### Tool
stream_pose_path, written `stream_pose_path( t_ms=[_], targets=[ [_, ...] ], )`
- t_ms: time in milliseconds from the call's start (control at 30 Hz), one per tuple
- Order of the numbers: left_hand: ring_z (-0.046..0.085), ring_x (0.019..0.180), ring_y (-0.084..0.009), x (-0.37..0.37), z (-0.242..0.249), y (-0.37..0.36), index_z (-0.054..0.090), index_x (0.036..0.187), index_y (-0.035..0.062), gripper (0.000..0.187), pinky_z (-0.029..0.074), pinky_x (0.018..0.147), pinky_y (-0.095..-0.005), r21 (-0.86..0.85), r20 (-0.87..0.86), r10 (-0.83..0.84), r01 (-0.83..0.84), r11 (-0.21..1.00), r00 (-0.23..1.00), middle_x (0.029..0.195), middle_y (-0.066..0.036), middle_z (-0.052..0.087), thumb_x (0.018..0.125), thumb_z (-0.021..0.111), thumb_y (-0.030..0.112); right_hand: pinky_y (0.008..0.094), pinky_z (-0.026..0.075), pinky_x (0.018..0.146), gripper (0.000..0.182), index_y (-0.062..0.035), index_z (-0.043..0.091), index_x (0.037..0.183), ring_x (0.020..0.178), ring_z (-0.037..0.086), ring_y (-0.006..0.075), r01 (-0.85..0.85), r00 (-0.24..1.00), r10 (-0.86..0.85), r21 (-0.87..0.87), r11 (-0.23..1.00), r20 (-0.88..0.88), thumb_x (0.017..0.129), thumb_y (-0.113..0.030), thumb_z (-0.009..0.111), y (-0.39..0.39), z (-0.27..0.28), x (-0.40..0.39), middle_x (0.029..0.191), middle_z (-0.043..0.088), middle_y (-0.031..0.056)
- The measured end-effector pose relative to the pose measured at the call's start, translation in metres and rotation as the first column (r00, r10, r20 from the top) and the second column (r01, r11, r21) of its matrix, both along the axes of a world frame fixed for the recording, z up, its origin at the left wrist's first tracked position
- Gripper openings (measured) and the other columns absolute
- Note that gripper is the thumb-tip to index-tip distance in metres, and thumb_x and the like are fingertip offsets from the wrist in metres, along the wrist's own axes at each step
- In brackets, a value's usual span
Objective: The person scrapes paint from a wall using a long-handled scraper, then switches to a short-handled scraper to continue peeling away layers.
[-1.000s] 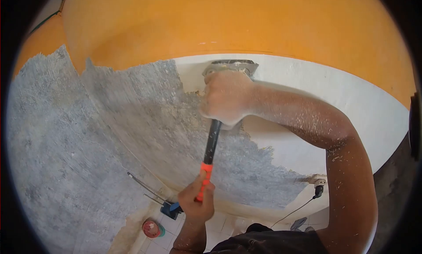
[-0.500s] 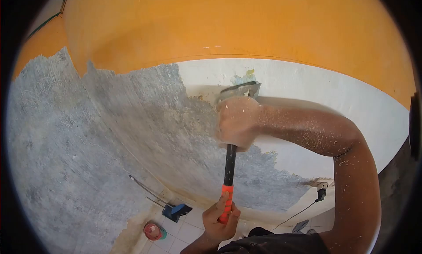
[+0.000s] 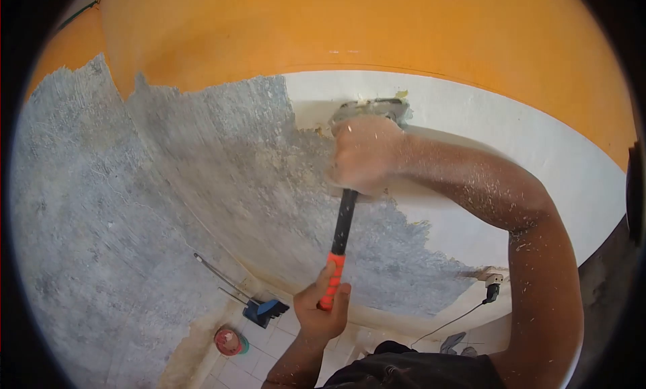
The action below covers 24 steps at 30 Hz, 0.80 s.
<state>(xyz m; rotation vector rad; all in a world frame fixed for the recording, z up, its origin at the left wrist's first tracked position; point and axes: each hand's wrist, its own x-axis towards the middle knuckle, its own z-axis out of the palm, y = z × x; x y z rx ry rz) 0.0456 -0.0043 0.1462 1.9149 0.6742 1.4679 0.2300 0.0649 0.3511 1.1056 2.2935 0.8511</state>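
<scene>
A long-handled scraper point(image 3: 345, 222) with a black shaft and an orange grip slants up across the wall. My left hand point(image 3: 323, 305) is closed around the orange grip at its lower end. Higher on the shaft, close to the head, my right hand point(image 3: 367, 153) is wrapped round it, slightly blurred by motion. The wide scraper head point(image 3: 370, 108) is against the white wall band point(image 3: 471, 113), partly hidden behind my right hand. Bare grey plaster point(image 3: 222, 153) lies left of and below the white paint. Pale flakes dot my right forearm.
Orange paint point(image 3: 336, 26) covers the upper wall. A socket with a black plug point(image 3: 492, 293) and cord sits low at right. On the tiled floor are a blue dustpan point(image 3: 259, 313), a small red bucket point(image 3: 229, 340) and a grey item point(image 3: 452, 342).
Both hands and the scraper have moved up the wall. The scraper's lower end has swung a little left, and its head now covers the patch of chipped paint.
</scene>
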Motion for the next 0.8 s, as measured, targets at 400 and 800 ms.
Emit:
stream_pose_path(
  t_ms=[400, 800],
  targets=[
    [0.050, 0.054, -0.0057, 0.008, 0.014, 0.007, 0.052, 0.121, -0.0077, 0.045, 0.042, 0.050, -0.0207, 0.017, 0.005, 0.008, -0.008, 1.000, 1.000, 0.062, -0.004, 0.056, 0.077, 0.058, -0.001, 0.0342, 0.051, 0.067, 0.022, -0.0156, 0.056, 0.064, 0.073, 0.059, 0.0220, -0.087, 0.995, 0.093, 0.148, 0.985, -0.034, 0.065, -0.034, 0.068, 0.001, 0.013, 0.001, 0.064, 0.061, -0.0013],
    [0.048, 0.056, -0.0044, 0.007, 0.007, 0.002, 0.052, 0.119, -0.0098, 0.042, 0.040, 0.051, -0.0187, 0.055, 0.008, -0.010, 0.009, 0.998, 1.000, 0.061, -0.002, 0.055, 0.079, 0.057, -0.001, 0.0327, 0.049, 0.072, 0.015, -0.0143, 0.058, 0.063, 0.068, 0.058, 0.0207, -0.007, 0.997, 0.011, 0.050, 0.999, -0.072, 0.068, -0.027, 0.066, -0.003, 0.011, 0.001, 0.065, 0.062, 0.0003]
  ],
)
